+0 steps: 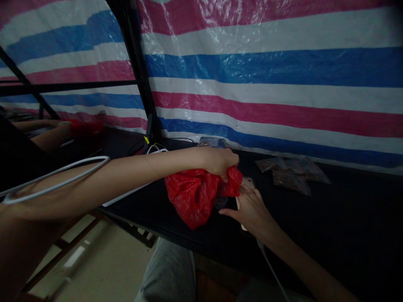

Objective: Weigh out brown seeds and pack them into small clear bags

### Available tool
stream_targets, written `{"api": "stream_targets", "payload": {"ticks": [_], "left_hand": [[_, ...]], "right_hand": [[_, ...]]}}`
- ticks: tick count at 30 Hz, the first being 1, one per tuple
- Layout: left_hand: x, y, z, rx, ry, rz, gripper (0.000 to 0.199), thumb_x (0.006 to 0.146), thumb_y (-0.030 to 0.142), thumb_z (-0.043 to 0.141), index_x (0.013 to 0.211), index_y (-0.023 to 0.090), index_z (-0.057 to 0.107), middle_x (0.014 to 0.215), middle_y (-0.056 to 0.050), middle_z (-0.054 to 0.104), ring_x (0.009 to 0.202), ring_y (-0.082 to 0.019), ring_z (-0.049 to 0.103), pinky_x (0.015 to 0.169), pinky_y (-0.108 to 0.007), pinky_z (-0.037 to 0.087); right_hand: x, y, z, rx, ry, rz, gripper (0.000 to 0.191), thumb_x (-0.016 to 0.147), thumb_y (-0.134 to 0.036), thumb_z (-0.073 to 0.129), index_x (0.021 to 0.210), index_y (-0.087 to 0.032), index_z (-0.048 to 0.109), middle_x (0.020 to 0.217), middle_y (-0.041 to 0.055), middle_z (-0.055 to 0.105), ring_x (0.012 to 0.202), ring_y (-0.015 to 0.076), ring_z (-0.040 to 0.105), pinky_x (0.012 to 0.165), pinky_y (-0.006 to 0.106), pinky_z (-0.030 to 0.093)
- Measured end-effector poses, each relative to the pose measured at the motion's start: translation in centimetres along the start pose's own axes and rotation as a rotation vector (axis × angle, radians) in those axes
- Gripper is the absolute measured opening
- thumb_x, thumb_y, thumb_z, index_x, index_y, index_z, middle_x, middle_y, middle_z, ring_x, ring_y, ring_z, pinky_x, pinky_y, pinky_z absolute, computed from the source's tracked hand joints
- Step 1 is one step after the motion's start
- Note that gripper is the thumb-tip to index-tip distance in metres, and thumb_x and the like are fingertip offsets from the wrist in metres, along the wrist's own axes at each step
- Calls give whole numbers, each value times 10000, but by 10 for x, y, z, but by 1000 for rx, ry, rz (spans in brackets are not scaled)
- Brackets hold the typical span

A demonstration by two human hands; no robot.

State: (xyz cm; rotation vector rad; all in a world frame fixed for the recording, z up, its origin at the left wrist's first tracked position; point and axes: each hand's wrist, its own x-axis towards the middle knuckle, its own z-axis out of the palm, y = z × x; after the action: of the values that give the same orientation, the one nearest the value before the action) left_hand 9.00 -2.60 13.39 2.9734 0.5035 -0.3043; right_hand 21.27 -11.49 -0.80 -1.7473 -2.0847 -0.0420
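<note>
A crumpled red plastic bag [193, 197] hangs over the black tabletop, its upper edge gripped in my left hand [222, 161], whose fingers are curled into it. My right hand [250, 207] is at the bag's right side, thumb stretched apart from the fingers, whose tips meet the red plastic and may be pinching its edge. Beneath that hand lies a phone [248, 182], partly covered, with a white cable running down from it. Behind my left hand is a clear container or bag [212, 142], mostly hidden.
Several small clear packets of brown bits [291, 178] lie on the black table [352, 218] at right. A white flat object [126, 194] sits under my left forearm. A black metal frame [134, 54] stands before a striped sheet. At far left, another person's arms hold something red.
</note>
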Motion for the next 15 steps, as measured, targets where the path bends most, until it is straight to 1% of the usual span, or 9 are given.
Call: {"api": "stream_targets", "payload": {"ticks": [2, 3, 6, 8, 10, 13, 15], "left_hand": [[2, 5, -1, 21, 5, 14, 142, 677, 148, 614, 797, 75, 634, 709, -82, 635, 683, -182, 583, 612, -246, 419], [2, 7, -2, 34, 3, 17, 138, 673, 135, 613, 797, 77, 634, 707, -80, 636, 682, -178, 584, 613, -243, 420], [3, 13, -4, 61, -28, 16, 143, 677, 110, 603, 812, 78, 637, 714, -82, 643, 695, -176, 584, 634, -244, 417], [4, 16, -5, 49, -45, 11, 146, 681, 103, 601, 820, 80, 639, 719, -83, 647, 701, -174, 583, 645, -245, 412], [4, 17, -3, 32, -53, 7, 144, 680, 122, 615, 818, 84, 638, 719, -80, 647, 689, -168, 580, 636, -240, 406], [6, 16, 4, 44, -57, -11, 179, 674, 180, 641, 831, 95, 629, 749, -82, 640, 700, -171, 577, 626, -236, 402], [4, 15, 9, 32, -21, -27, 272, 665, 263, 656, 888, 114, 616, 811, -85, 632, 767, -194, 575, 665, -254, 408]], "right_hand": [[4, 4, -3, 117, 25, -10, 435, 571, -409, 718, 930, -188, 612, 935, 82, 639, 902, 254, 556, 741, 359, 403], [7, 6, -4, 186, 33, 7, 435, 565, -399, 722, 924, -180, 612, 936, 81, 639, 896, 249, 559, 741, 352, 411], [17, 10, -6, 442, 24, 112, 330, 589, -359, 701, 844, -164, 624, 850, 64, 653, 789, 221, 584, 691, 330, 435], [22, 12, -2, 618, 8, 174, 275, 599, -352, 685, 784, -157, 626, 769, 50, 658, 702, 201, 588, 652, 320, 447], [25, 16, 5, 737, 13, 196, 255, 600, -347, 678, 751, -149, 621, 731, 45, 656, 664, 193, 586, 636, 317, 455], [25, 20, 14, 761, 66, 175, 224, 604, -333, 672, 704, -145, 603, 702, 43, 645, 644, 187, 579, 609, 307, 462], [24, 21, 16, 707, 105, 143, 190, 619, -318, 660, 678, -151, 591, 679, 37, 635, 621, 180, 574, 577, 293, 465]]}}
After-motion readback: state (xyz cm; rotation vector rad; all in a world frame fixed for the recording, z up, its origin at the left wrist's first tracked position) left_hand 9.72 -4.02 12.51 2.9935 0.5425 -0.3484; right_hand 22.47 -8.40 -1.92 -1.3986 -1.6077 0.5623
